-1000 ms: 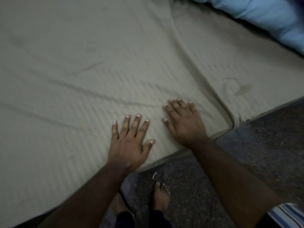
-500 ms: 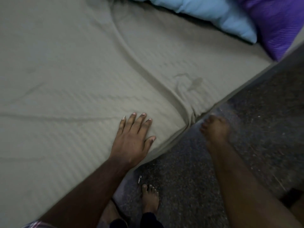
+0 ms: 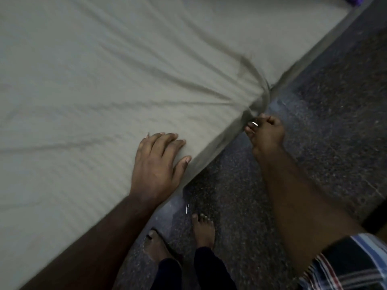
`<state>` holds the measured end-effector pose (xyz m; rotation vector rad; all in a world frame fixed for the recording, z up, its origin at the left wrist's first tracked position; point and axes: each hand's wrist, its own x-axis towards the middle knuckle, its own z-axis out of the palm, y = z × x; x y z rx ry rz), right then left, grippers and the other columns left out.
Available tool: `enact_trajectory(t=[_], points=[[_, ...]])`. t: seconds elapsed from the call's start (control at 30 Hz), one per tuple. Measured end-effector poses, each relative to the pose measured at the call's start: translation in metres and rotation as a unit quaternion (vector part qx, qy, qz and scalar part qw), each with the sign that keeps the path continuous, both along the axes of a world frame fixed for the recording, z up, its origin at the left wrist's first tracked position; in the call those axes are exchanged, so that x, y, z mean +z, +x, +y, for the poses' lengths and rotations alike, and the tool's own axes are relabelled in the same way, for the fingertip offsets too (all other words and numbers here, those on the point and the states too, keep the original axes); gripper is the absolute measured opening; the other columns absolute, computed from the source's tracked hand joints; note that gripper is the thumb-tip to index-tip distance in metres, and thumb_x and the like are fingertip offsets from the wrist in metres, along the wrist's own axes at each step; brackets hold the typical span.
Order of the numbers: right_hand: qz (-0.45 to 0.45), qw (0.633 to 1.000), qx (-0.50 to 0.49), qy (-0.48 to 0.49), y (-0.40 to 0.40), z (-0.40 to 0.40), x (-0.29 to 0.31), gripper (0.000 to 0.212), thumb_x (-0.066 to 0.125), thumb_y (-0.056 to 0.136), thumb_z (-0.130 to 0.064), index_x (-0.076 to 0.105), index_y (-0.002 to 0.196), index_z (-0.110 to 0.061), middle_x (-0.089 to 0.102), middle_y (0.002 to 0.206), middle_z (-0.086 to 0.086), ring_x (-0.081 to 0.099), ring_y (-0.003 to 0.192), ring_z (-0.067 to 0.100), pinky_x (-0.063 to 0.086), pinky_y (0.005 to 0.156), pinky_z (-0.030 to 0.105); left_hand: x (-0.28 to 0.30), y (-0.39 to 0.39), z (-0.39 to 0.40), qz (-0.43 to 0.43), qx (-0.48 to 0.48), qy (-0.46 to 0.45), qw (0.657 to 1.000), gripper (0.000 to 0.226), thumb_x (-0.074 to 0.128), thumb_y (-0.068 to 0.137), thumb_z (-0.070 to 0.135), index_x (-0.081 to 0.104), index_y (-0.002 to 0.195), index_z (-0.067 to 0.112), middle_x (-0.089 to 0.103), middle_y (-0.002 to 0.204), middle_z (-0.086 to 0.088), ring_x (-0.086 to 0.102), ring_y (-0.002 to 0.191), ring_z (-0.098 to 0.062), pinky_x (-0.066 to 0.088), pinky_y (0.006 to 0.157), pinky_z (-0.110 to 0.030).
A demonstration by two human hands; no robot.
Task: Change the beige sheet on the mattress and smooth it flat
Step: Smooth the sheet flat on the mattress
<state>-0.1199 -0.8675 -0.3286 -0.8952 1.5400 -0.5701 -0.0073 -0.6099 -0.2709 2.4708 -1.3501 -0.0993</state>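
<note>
- My left hand lies flat on the beige sheet near the mattress edge, fingers straight, gripping nothing.
- My right hand pinches a gathered fold of sheet at the edge, fingers curled, ring visible.
- Creases fan out from that pinch across the sheet.
- My 2 bare feet stand on the dark speckled floor beside the mattress.

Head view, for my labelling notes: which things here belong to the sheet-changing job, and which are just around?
Part of the job:
- beige sheet, creased toward its gathered edge
- left hand, resting flat on the sheet
- right hand, pinching the gathered sheet edge at the mattress side

Just around:
- purple item at the top edge
- speckled floor
- bare feet
</note>
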Motion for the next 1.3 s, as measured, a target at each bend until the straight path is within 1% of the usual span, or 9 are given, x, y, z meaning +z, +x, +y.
enact_trajectory(t=[0.1, 0.27, 0.53, 0.67, 0.73, 0.83, 1.0, 1.17, 1.3], points=[[-0.018, 0.995, -0.028, 0.097, -0.016, 0.042, 0.002, 0.028, 0.041, 0.099, 0.000, 0.055, 0.084, -0.020, 0.057, 0.074, 0.006, 0.054, 0.059, 0.018, 0.047, 0.047, 0.023, 0.000, -0.001, 0.005, -0.006, -0.007, -0.005, 1.000, 0.038, 0.059, 0.099, 0.041, 0.068, 0.123, 0.014, 0.062, 0.130, -0.006, 0.056, 0.122, -0.032, 0.036, 0.111, -0.052], [-0.019, 0.952, 0.172, 0.252, -0.002, 0.118, 0.003, 0.015, 0.056, 0.100, -0.011, 0.055, 0.089, -0.020, 0.064, 0.078, 0.006, 0.058, 0.061, 0.015, 0.050, 0.047, 0.021, 0.003, -0.003, 0.005, -0.005, -0.017, 0.013, 1.000, 0.042, 0.059, 0.097, 0.045, 0.066, 0.126, 0.015, 0.061, 0.132, -0.005, 0.054, 0.124, -0.031, 0.034, 0.113, -0.051], [0.037, 0.984, 0.013, 0.175, -0.023, 0.105, -0.023, 0.022, 0.052, 0.099, -0.004, 0.052, 0.080, -0.014, 0.062, 0.081, 0.012, 0.060, 0.063, 0.022, 0.055, 0.045, 0.025, 0.011, -0.004, 0.027, -0.010, -0.017, 0.029, 0.999, 0.038, 0.059, 0.094, 0.048, 0.067, 0.121, 0.022, 0.061, 0.129, 0.000, 0.054, 0.122, -0.028, 0.037, 0.102, -0.047], [0.122, 0.992, 0.023, -0.032, -0.020, 0.104, -0.004, 0.015, 0.064, 0.086, -0.012, 0.064, 0.099, -0.019, 0.065, 0.097, 0.006, 0.066, 0.097, 0.032, 0.056, 0.090, 0.046, 0.016, 0.003, 0.033, 0.005, -0.018, -0.002, 1.000, 0.034, 0.055, 0.096, 0.041, 0.067, 0.120, 0.020, 0.061, 0.132, -0.001, 0.054, 0.126, -0.028, 0.036, 0.105, -0.048], [0.142, 0.955, 0.081, -0.248, -0.004, 0.105, 0.036, 0.024, 0.059, 0.087, -0.011, 0.065, 0.110, -0.016, 0.064, 0.105, 0.004, 0.063, 0.101, 0.026, 0.052, 0.094, 0.042, 0.020, 0.018, 0.037, 0.015, 0.024, 0.000, 1.000, 0.039, 0.050, 0.098, 0.042, 0.063, 0.126, 0.018, 0.057, 0.139, -0.004, 0.049, 0.132, -0.029, 0.034, 0.110, -0.049], [0.055, 0.817, 0.328, -0.470, 0.049, 0.139, 0.085, 0.029, 0.055, 0.086, -0.008, 0.067, 0.113, -0.008, 0.065, 0.114, 0.009, 0.061, 0.108, 0.027, 0.048, 0.100, 0.037, 0.013, 0.039, 0.045, 0.036, 0.095, 0.075, 0.992, 0.058, 0.038, 0.099, 0.050, 0.051, 0.143, 0.015, 0.045, 0.153, -0.009, 0.038, 0.143, -0.033, 0.027, 0.118, -0.054], [0.171, 0.613, 0.600, -0.484, 0.125, 0.157, 0.058, 0.049, 0.044, 0.093, -0.034, 0.058, 0.137, -0.018, 0.049, 0.151, 0.012, 0.043, 0.140, 0.033, 0.034, 0.115, 0.050, 0.000, 0.053, 0.062, 0.056, 0.112, 0.149, 0.981, 0.073, 0.021, 0.098, 0.057, 0.035, 0.156, 0.015, 0.030, 0.164, -0.008, 0.025, 0.151, -0.033, 0.019, 0.120, -0.060], [0.317, 0.568, 0.550, -0.524, 0.116, 0.052, 0.034, 0.061, 0.037, 0.097, -0.056, 0.052, 0.146, -0.024, 0.045, 0.155, 0.008, 0.038, 0.145, 0.031, 0.022, 0.120, 0.051, -0.004, 0.054, 0.032, 0.047, 0.129, 0.155, 0.978, 0.070, 0.024, 0.099, 0.058, 0.033, 0.157, 0.020, 0.028, 0.165, -0.008, 0.019, 0.153, -0.035, 0.011, 0.122, -0.062], [0.238, 0.682, 0.425, -0.545, 0.095, -0.064, 0.046, 0.045, 0.045, 0.095, -0.021, 0.063, 0.131, -0.001, 0.062, 0.132, 0.023, 0.057, 0.123, 0.042, 0.039, 0.110, 0.043, -0.004, 0.049, -0.029, 0.057, 0.139, 0.114, 0.982, 0.069, 0.029, 0.099, 0.057, 0.041, 0.153, 0.017, 0.033, 0.163, -0.008, 0.025, 0.152, -0.033, 0.014, 0.121, -0.061]])
